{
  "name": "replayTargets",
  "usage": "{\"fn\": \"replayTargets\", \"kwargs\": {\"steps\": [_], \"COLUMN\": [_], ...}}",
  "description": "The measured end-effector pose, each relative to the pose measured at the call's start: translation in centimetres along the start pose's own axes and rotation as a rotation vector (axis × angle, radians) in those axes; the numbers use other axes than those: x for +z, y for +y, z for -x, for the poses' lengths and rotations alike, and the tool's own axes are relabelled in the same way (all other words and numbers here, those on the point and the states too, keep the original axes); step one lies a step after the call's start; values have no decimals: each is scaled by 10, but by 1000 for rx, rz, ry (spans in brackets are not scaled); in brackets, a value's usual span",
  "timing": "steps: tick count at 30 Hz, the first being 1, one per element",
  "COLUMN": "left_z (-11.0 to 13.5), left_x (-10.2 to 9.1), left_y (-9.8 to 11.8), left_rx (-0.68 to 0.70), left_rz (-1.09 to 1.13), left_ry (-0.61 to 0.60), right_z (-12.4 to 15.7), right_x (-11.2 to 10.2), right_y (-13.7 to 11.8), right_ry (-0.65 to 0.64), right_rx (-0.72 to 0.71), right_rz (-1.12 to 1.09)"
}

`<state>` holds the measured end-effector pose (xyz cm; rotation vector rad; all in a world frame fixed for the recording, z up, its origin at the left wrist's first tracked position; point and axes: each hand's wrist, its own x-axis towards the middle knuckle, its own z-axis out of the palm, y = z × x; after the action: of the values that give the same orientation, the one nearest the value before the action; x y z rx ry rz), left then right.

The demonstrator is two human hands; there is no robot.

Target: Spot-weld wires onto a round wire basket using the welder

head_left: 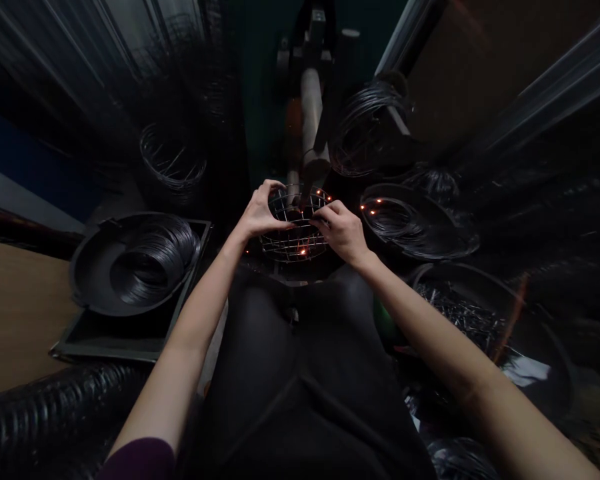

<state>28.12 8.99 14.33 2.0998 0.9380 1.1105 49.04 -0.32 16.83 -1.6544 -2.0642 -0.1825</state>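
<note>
A round wire basket (280, 249) of crossed metal wires sits in front of me, under the thick arm of a spot welder (312, 100). My left hand (258, 212) grips its left side, thumb stretched along a wire and fingers curled over the far rim. At the right side, my right hand (344, 230) is closed in a pinch on the basket's wires; whether a separate wire is between those fingers I cannot tell. The welder's lower electrode (293, 187) reaches into the basket. Orange sparks glow in and around the basket, and some fly off to the right.
On the left, a black basin (93, 280) holds coiled wire rings (153, 263). More wire rings (173, 160) stand farther back. To the right are a basin of wire rings (395, 220), a tub with short wire pieces (460, 313), and a hanging wire bundle (365, 120).
</note>
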Motion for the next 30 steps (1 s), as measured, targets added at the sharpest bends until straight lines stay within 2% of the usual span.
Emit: {"fn": "replayTargets", "kwargs": {"steps": [3, 8, 17, 20, 22, 25, 27, 30], "left_z": [-7, -22, -29, -34, -33, -27, -18, 3], "left_x": [0, -5, -7, -8, -10, -18, -20, -11], "left_y": [-7, -15, -18, -17, -14, -23, -44, -75], "left_rx": [8, 2, 11, 29, 25, 11, -50, -242], "left_rz": [30, 84, 60, 42, 37, 38, 38, 87], "left_ry": [4, -14, -10, -29, -60, -96, -110, -143], "right_z": [-6, -23, -32, -27, -14, 31, 84, 176], "right_x": [6, 7, 11, 4, -8, -34, -56, -77], "right_y": [3, 3, -1, 1, 20, 88, 144, 205], "right_ry": [52, 40, 27, 63, 110, 180, 158, -75], "right_rx": [64, 151, 182, 157, 128, 211, 436, 896], "right_rz": [-66, -100, -119, -190, -232, -197, -78, 142]}}
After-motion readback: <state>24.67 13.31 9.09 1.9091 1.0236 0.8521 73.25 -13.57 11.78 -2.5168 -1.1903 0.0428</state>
